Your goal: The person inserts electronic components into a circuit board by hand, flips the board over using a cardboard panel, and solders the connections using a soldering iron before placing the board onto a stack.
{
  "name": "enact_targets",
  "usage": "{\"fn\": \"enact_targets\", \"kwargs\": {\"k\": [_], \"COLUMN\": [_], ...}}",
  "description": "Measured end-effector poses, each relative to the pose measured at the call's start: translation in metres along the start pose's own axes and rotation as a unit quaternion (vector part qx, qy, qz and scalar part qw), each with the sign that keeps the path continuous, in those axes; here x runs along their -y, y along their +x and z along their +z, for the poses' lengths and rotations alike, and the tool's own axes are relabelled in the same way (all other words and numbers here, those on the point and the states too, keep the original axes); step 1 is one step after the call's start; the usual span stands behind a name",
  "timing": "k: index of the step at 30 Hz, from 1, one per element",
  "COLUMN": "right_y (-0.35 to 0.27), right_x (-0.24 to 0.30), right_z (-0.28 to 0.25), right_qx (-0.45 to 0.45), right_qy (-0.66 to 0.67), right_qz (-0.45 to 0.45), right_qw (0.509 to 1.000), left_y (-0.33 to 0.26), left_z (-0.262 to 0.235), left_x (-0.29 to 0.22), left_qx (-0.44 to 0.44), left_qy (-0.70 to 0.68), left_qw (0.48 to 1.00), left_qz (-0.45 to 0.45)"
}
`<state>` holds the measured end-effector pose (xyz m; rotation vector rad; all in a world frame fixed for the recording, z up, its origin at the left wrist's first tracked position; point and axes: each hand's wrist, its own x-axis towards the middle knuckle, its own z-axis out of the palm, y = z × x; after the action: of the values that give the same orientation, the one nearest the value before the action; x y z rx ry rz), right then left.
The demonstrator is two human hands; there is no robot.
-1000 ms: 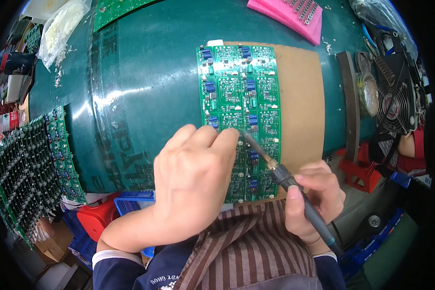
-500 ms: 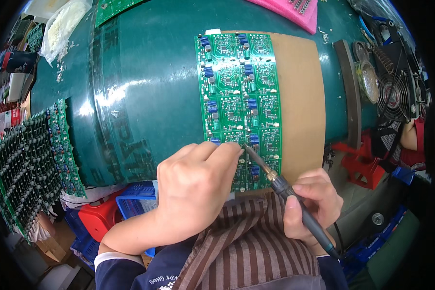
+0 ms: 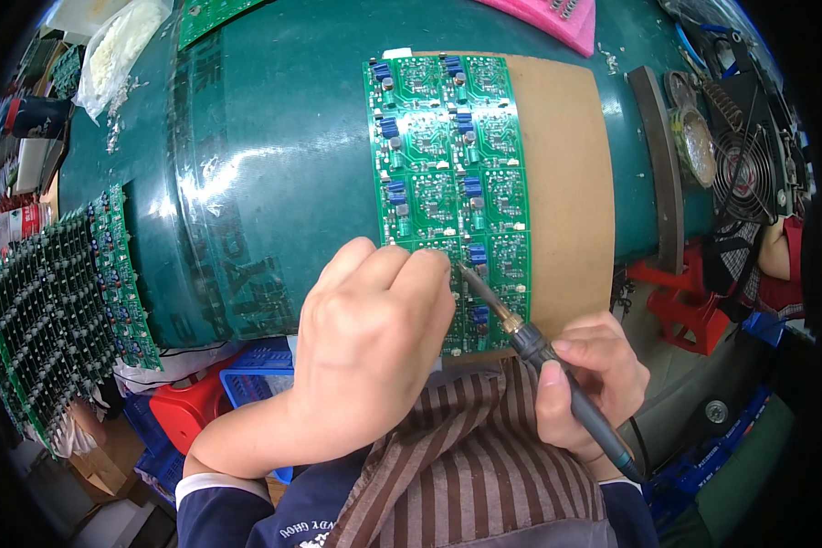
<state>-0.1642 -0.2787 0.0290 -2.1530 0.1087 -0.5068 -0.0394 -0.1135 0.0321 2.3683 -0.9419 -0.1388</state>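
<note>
A green circuit board panel (image 3: 429, 212), divided into repeated units with blue and silver parts, lies on a brown cardboard sheet (image 3: 568, 183). My right hand (image 3: 594, 384) grips a soldering iron (image 3: 539, 347) by its dark handle, and the tip points down at the panel's lower middle. Over the near left part of the panel, my left hand (image 3: 370, 329) is closed with its fingers curled. Its fingertips are by the iron's tip, and whatever they hold is hidden behind the knuckles.
Stacked circuit boards (image 3: 59, 320) stand at the left edge of the green table (image 3: 283, 173). A dark bar (image 3: 659, 173), a round dish (image 3: 694, 151) and a fan (image 3: 744, 173) are at right. Pink foam (image 3: 557, 23) lies at the back; red stools (image 3: 187, 406) stand below.
The panel appears slightly higher in view. My left hand's knuckles have risen a little and its fingers have shifted. The iron stays in my right hand, its tip slightly higher.
</note>
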Motion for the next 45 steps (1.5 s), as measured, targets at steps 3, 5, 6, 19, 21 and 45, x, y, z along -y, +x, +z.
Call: {"fn": "enact_targets", "kwargs": {"k": [3,5,6,19,21,45], "right_y": [-0.0010,-0.0009,-0.0002,-0.0034,-0.0029,-0.0026], "right_x": [-0.0006,-0.0009,-0.0004,0.0020,0.0015,0.0030], "right_z": [-0.0003,-0.0005,-0.0005,-0.0007,0.0000,0.0004], "right_qx": [-0.004,-0.004,-0.003,0.001,0.000,0.005], "right_qy": [0.003,0.004,0.001,-0.001,0.000,0.005], "right_qz": [0.002,0.002,-0.002,-0.004,-0.003,-0.013], "right_qw": [1.000,1.000,1.000,1.000,1.000,1.000], "left_y": [-0.0031,-0.0046,-0.0054,-0.0049,-0.0053,-0.0077], "left_z": [-0.0013,-0.0006,0.0010,-0.0004,0.0011,0.0015], "left_x": [-0.0033,-0.0035,-0.0022,-0.0056,-0.0063,-0.0080], "left_qx": [-0.004,0.000,0.003,0.012,0.016,0.021], "left_qy": [-0.029,-0.040,-0.036,0.025,-0.003,0.025], "left_qw": [1.000,0.999,0.999,1.000,1.000,0.999], "left_qz": [-0.005,-0.015,-0.014,-0.007,-0.024,-0.024]}}
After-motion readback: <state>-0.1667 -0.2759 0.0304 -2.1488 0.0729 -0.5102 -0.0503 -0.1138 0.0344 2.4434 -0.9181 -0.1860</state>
